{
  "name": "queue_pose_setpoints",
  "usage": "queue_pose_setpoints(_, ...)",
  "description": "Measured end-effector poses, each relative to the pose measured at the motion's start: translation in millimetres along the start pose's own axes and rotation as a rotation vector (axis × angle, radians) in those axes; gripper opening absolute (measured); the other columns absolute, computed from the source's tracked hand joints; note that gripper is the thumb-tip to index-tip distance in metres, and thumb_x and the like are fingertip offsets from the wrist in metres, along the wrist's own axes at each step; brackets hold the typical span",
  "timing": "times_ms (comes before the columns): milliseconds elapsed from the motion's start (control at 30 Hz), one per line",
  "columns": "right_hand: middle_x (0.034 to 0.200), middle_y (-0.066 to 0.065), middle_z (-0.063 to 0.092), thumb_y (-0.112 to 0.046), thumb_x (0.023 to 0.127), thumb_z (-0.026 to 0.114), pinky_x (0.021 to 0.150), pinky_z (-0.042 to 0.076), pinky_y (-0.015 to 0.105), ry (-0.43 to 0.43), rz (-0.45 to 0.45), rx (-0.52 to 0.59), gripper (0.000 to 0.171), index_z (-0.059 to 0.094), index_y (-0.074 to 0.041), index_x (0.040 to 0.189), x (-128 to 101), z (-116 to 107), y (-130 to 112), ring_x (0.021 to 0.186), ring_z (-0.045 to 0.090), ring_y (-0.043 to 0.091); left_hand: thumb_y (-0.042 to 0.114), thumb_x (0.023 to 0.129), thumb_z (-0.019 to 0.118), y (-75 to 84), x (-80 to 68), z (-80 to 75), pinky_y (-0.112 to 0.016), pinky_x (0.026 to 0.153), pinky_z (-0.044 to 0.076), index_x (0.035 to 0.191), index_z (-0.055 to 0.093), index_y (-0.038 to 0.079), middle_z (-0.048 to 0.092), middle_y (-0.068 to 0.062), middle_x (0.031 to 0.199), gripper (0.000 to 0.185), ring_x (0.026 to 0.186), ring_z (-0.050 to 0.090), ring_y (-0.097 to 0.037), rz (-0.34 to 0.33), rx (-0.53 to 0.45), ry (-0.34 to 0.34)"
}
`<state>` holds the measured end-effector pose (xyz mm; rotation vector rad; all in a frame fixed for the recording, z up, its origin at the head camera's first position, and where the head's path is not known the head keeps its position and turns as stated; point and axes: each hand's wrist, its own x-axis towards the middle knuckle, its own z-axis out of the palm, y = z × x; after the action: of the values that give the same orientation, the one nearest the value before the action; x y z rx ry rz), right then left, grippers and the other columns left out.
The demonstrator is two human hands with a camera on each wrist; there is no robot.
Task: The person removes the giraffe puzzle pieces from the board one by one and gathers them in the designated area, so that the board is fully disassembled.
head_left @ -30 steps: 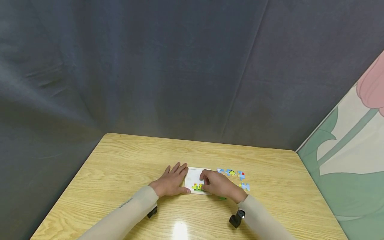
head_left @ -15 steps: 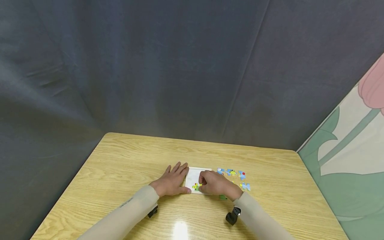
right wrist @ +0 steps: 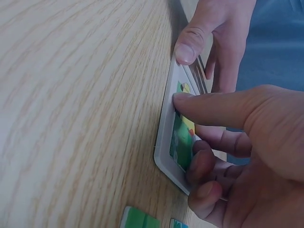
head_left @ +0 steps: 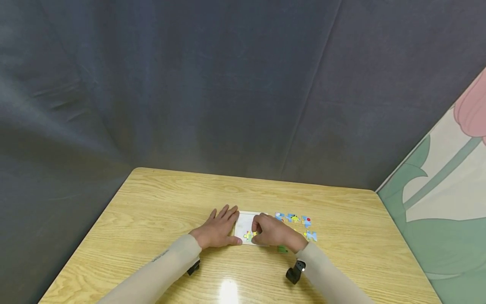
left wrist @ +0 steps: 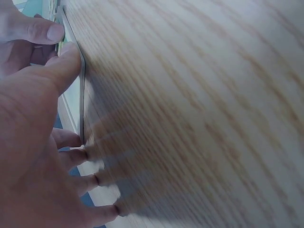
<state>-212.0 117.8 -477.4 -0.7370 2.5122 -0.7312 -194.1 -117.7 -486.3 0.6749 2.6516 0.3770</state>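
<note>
Both hands crowd the tray's near edge, apparently touching

Both hands crowd the white tray, left hand blocking its left edge. Loose pcs clutter table to the right; far & left sides open.

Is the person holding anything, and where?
The right hand pinches a puzzle piece in the tray; the left hand steadies the tray's edge.
</note>
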Motion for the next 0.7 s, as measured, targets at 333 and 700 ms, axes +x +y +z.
queue_pose_setpoints(333, 0.095, 0.0, 0.064, -0.009, 0.093, 0.082, 0.072, 0.047, 0.029, -0.005, -0.051, 0.035, 0.02, 0.066, -0.009, 0.104, 0.1, 2.7, 3.3, 0.081, 0.053, 0.013, 0.063, 0.101, 0.063, -0.7, 0.1, 0.1, -0.066, 0.133, 0.017, 0.17, 0.027, 0.008, 0.016, -0.009, 0.181, 0.095, 0.169, 0.012, -0.037, -0.009, 0.009, 0.003)
queue_pose_setpoints(700, 0.098, -0.001, 0.064, -0.008, 0.094, 0.082, 0.075, 0.049, 0.029, -0.018, -0.068, 0.072, 0.017, 0.067, -0.012, 0.101, 2.9, 4.0, 10.4, 0.084, 0.055, 0.013, 0.062, 0.101, 0.064, 0.8, -1.2, -0.8, -0.066, 0.133, 0.018, 0.17, 0.028, 0.007, 0.017, -0.01, 0.181, 0.096, 0.169, 0.013, -0.038, -0.007, -0.001, 0.014)
